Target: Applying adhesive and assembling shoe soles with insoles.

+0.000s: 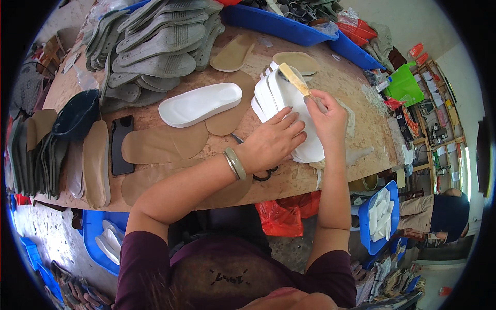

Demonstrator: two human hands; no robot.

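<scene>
My right hand grips the handle of a flat brush, its pale yellow bristles over the toe end of a white insole. That insole tops a leaning stack of white insoles. Across the lower part of the stack lies my left hand, fingers stretched out and touching the top insole. A single white insole lies to the left, partly over brown insole-shaped sheets. A dark-handled tool, perhaps scissors, shows partly beneath my left hand.
Grey insoles are piled high at the back left. A black phone, a dark bowl and upright grey insoles stand left. Blue trays line the far edge. Another person is at the far right.
</scene>
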